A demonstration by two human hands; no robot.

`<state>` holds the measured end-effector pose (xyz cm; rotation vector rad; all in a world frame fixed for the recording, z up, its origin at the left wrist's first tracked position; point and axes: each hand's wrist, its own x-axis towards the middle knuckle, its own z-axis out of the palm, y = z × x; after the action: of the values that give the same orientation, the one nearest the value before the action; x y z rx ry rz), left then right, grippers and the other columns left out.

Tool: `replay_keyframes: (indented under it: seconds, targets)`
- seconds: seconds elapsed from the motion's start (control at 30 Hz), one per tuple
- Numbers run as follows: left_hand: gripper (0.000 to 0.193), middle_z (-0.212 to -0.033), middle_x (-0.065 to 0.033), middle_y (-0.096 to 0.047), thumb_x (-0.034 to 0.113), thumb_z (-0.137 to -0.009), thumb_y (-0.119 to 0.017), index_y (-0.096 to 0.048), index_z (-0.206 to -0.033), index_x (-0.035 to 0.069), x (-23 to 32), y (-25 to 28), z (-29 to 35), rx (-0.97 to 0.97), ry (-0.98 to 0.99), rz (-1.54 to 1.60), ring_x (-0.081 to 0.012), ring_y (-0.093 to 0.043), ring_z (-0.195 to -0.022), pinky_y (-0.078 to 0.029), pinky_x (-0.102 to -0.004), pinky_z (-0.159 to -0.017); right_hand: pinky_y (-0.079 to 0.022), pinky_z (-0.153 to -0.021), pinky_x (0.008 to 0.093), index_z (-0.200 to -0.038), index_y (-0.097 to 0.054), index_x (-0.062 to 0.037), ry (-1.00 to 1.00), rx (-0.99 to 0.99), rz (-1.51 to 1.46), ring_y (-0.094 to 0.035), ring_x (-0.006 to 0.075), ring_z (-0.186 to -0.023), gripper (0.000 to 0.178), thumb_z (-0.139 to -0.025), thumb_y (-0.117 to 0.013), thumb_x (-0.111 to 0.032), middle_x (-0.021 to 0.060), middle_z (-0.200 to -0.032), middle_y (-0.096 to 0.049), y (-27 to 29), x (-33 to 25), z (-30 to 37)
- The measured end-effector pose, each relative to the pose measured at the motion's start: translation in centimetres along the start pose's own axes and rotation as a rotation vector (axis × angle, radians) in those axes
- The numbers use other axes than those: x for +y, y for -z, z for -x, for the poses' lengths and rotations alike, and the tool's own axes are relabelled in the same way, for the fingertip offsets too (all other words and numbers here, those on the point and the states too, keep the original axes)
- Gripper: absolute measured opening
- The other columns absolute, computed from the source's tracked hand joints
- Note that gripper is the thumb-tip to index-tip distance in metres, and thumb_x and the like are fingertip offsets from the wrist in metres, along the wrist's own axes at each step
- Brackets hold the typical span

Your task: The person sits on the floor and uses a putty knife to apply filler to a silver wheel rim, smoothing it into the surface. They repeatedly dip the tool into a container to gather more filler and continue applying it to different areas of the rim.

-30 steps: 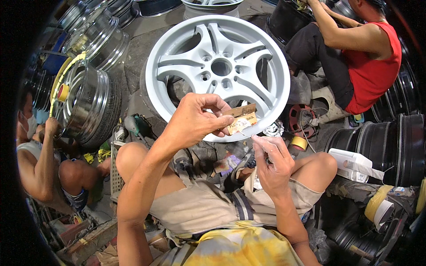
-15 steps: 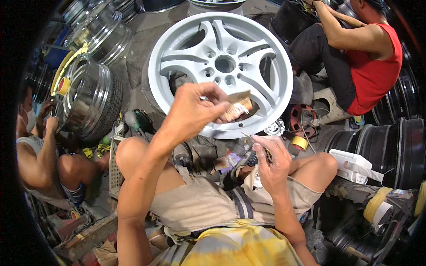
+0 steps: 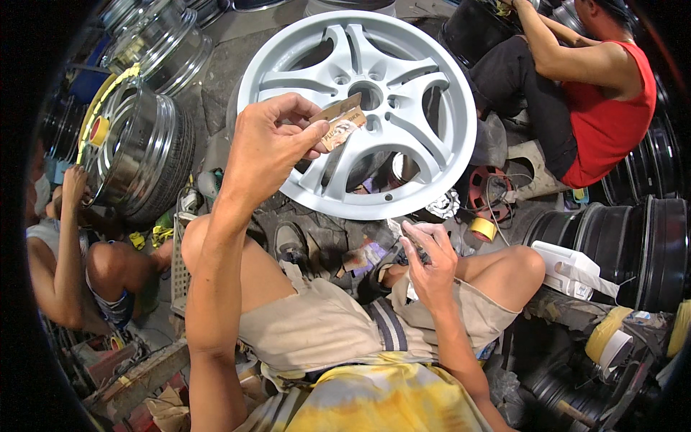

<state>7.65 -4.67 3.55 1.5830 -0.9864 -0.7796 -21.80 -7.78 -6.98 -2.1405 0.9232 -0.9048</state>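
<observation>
Left hand: the left hand is being raised in front of the wheel, fingers curled nearly closed, thumb and forefinger pinching a small brown folded piece, probably sandpaper, by one end so that its free end is sticking out to the right.

Held piece: it is hovering over the hub of the pale grey alloy wheel, apart from the metal as far as I can tell; it is being held up where its face can be looked at.

Right hand: the right hand is resting low by the right thigh, fingers half bent around something small and dark; I cannot tell what it is or how firmly it is being gripped.

Wheel: it is lying face up on the ground just beyond the knees, within reach of both arms.

Left side: a chrome rim is standing on edge, with a seated person's arm reaching up to it.

Far right: a person in a red top is sitting and working at a dark rim.

Near right: a roll of yellow tape and a white jug are lying beside black rims.
</observation>
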Motion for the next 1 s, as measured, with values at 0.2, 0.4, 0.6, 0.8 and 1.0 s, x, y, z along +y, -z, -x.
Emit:
replay_keyframes:
  seconds: [0.2,0.4,0.6,0.8,1.0]
  targets:
    - [0.020,-0.087,-0.0081,-0.068,0.008,-0.094,-0.071,-0.067,-0.106,-0.007,0.11,0.11,-0.04,0.003,0.002,-0.022,-0.0105,-0.070,-0.073,-0.058,-0.0210,-0.063,-0.051,-0.080,0.0374,-0.113,-0.072,-0.0026,0.015,-0.015,0.016,-0.063,0.0283,-0.089,0.033,-0.081,-0.074,0.004,0.0129,-0.098,-0.064,-0.17,0.10,-0.16]
    - [0.021,-0.088,-0.0089,-0.067,0.008,-0.094,-0.071,-0.067,-0.107,-0.008,0.00,0.14,-0.01,-0.001,-0.012,-0.023,-0.0106,-0.070,-0.073,-0.058,-0.0212,-0.063,-0.051,-0.080,0.0379,-0.113,-0.072,-0.0030,-0.003,-0.017,0.007,-0.063,0.0283,-0.090,0.033,-0.081,-0.074,0.004,0.0125,-0.098,-0.064,-0.08,-0.11,-0.12]
    - [0.021,-0.089,-0.0085,-0.067,0.008,-0.094,-0.071,-0.067,-0.107,-0.008,0.03,0.12,0.13,-0.007,-0.001,-0.022,-0.0102,-0.070,-0.073,-0.058,-0.0212,-0.063,-0.051,-0.080,0.0379,-0.114,-0.072,-0.0036,0.023,-0.025,0.024,-0.063,0.0282,-0.090,0.035,-0.080,-0.075,0.004,0.0123,-0.098,-0.063,-0.06,-0.09,-0.27]
    - [0.020,-0.089,-0.0084,-0.068,0.007,-0.094,-0.071,-0.067,-0.106,-0.008,0.06,0.20,-0.03,-0.015,-0.001,-0.044,-0.0093,-0.069,-0.074,-0.058,-0.0208,-0.064,-0.051,-0.080,0.0378,-0.114,-0.072,-0.0034,0.010,-0.008,0.016,-0.063,0.0280,-0.090,0.035,-0.080,-0.075,0.005,0.0125,-0.098,-0.063,0.11,-0.08,-0.24]
    - [0.016,-0.082,-0.0086,-0.071,0.007,-0.093,-0.071,-0.069,-0.100,-0.007,0.03,-0.06,0.06,0.014,-0.026,-0.028,-0.0074,-0.068,-0.070,-0.056,-0.0200,-0.061,-0.051,-0.081,0.0380,-0.114,-0.071,-0.0030,0.028,-0.035,0.032,-0.062,0.0283,-0.092,0.034,-0.080,-0.074,0.005,0.0124,-0.098,-0.063,-0.13,-0.18,-0.41]
